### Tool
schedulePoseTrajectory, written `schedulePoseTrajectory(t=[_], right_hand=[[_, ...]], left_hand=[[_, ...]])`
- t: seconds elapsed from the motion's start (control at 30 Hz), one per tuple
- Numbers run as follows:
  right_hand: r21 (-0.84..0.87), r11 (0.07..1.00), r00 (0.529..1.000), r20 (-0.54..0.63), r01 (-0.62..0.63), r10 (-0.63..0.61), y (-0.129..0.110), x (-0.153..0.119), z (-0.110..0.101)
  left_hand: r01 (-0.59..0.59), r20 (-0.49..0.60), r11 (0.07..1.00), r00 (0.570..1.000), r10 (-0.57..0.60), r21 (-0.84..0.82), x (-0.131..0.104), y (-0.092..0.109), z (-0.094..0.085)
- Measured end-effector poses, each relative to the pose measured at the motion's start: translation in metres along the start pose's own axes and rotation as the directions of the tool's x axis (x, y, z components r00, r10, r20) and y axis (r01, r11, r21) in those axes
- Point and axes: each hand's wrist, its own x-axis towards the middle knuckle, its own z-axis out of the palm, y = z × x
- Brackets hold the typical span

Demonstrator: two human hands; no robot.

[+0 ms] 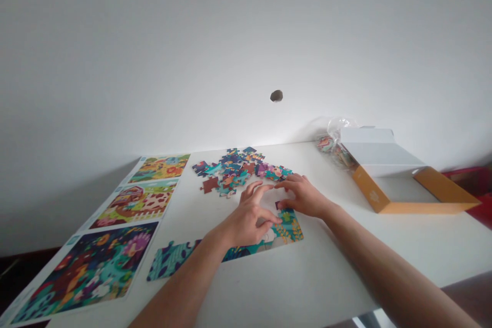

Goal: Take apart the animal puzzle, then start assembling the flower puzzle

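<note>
A partly joined strip of jigsaw puzzle [294, 228] lies along the front of the white table, with teal, dark blue and yellow leaf patterns. My left hand [248, 220] reaches over it, fingers spread, its thumb and a fingertip at the strip's right part. My forearm hides the strip's middle. At the upper end of the right part, my right hand [303, 196] has its thumb at a small dark piece, with the index finger stretched out apart from it. Just beyond both hands spreads a pile of loose puzzle pieces [232, 168].
On the left lies a sheet with three printed pictures [98, 266]. An open orange-and-white box [418, 207] stands at the right. Behind it are clear plastic bags [340, 151] with pieces inside. The white wall behind the table has a round hole [276, 96].
</note>
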Motion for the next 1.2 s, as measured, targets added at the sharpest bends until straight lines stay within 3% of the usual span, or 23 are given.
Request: schedulePoseTrajectory(t=[0.13,0.27,0.37,0.47,0.6,0.77,0.87,0.97,1.07,1.2], right_hand=[[-0.035,0.994,0.994,-0.027,0.105,-0.106,-0.004,-0.004,-0.002],[-0.135,0.973,0.980,-0.035,0.188,-0.195,-0.014,-0.012,0.002],[-0.193,0.962,0.981,0.033,0.195,-0.192,-0.029,-0.024,0.015],[-0.190,0.974,0.990,0.082,0.125,-0.111,-0.046,-0.045,0.028],[-0.174,0.983,0.992,0.123,0.061,-0.040,-0.072,-0.073,0.030],[-0.208,0.974,0.995,0.034,-0.085,0.094,-0.126,-0.072,0.035],[-0.171,0.979,0.991,-0.089,-0.112,0.097,-0.168,-0.057,0.055],[-0.102,0.976,0.976,-0.124,-0.192,0.179,-0.196,-0.043,0.081],[-0.087,0.942,0.943,-0.111,-0.324,0.314,-0.197,-0.038,0.098],[-0.105,0.937,0.941,-0.099,-0.333,0.323,-0.175,-0.046,0.095]], left_hand=[[0.037,-0.027,0.995,0.999,-0.034,0.089,-0.002,0.009,-0.004],[0.273,-0.156,0.927,0.958,-0.239,0.257,-0.025,0.017,-0.007],[0.371,-0.223,0.854,0.925,-0.307,0.364,-0.070,0.016,-0.005],[0.443,-0.248,0.777,0.896,-0.368,0.447,-0.127,0.012,-0.002],[0.379,-0.184,0.763,0.925,-0.333,0.523,-0.176,0.015,-0.002],[0.311,-0.165,0.784,0.950,-0.264,0.536,-0.175,0.031,-0.002],[0.365,-0.268,0.771,0.928,-0.258,0.522,-0.172,0.035,0.005],[0.409,-0.336,0.741,0.906,-0.259,0.532,-0.176,0.032,0.013],[0.436,-0.341,0.710,0.896,-0.285,0.553,-0.178,0.027,0.018],[0.455,-0.347,0.693,0.888,-0.303,0.559,-0.178,0.027,0.018]])
